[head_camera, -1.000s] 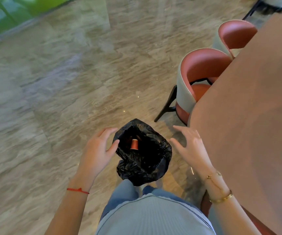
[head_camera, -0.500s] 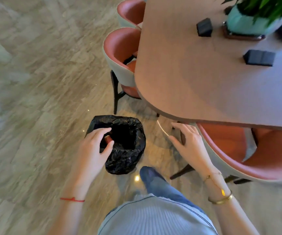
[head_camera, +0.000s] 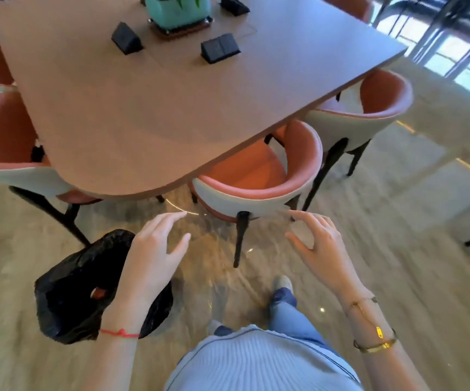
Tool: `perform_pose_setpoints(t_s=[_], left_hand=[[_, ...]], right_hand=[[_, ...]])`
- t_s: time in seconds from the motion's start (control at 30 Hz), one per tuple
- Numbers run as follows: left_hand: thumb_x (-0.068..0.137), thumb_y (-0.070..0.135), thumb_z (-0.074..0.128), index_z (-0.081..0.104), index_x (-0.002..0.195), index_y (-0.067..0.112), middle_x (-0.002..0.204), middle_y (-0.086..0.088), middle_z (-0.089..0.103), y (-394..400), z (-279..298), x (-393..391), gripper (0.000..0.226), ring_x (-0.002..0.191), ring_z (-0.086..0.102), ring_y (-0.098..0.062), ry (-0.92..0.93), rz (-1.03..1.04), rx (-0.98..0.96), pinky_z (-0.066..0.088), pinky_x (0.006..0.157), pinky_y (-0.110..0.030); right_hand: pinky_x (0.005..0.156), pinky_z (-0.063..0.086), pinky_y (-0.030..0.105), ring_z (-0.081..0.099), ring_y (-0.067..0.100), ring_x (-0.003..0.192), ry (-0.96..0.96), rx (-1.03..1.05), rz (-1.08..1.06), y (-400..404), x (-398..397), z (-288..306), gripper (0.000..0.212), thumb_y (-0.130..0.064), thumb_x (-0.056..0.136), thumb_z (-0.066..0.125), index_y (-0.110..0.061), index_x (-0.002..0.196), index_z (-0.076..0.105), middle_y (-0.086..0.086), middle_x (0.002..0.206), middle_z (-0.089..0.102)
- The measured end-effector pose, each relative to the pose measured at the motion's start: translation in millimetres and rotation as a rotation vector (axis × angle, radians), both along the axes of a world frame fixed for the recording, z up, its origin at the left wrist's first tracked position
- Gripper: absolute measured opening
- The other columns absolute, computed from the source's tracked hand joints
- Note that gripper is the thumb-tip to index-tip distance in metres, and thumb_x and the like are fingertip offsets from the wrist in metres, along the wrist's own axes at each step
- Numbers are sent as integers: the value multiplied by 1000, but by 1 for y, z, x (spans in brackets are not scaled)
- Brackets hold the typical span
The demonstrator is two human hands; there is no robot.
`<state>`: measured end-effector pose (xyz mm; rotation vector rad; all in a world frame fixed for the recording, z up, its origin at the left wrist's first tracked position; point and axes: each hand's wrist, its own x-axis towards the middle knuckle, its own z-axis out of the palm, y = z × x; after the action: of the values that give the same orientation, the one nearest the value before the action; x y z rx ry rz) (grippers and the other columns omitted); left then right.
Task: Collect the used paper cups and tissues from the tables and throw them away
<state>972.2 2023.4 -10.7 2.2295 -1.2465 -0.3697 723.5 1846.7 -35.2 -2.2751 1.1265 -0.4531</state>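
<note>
Crumpled black plastic rubbish bag [head_camera: 78, 289] — lower left of frame, on the floor, orange paper cup [head_camera: 98, 292] inside. Left hand [head_camera: 150, 259] nearest, directly above it, grip released; right hand [head_camera: 321, 249] well apart, released. Brown wooden bench [head_camera: 171, 108] — no cups visible.

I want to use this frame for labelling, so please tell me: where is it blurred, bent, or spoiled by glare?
Head view: the floor is streaked with motion blur, with small bright glints near the feet; the table edges bow from the wide lens; the windows at top right are overexposed; both hands, left and right, are fairly sharp; the black bag loses detail in darkness.
</note>
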Motion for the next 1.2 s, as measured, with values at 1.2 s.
perform_pose_setpoints(t_s=[1.2], left_hand=[[87,17,68,64,121,17,114,5,67,-746,-10,-366,34,104,60,-7,90,-761,-142,42,94,-17]], right_hand=[[99,34,18,54,13,115,-60,-44,-936,-491,-413,-9,36,-22,85,72,-17,120,63,-5,116,65]])
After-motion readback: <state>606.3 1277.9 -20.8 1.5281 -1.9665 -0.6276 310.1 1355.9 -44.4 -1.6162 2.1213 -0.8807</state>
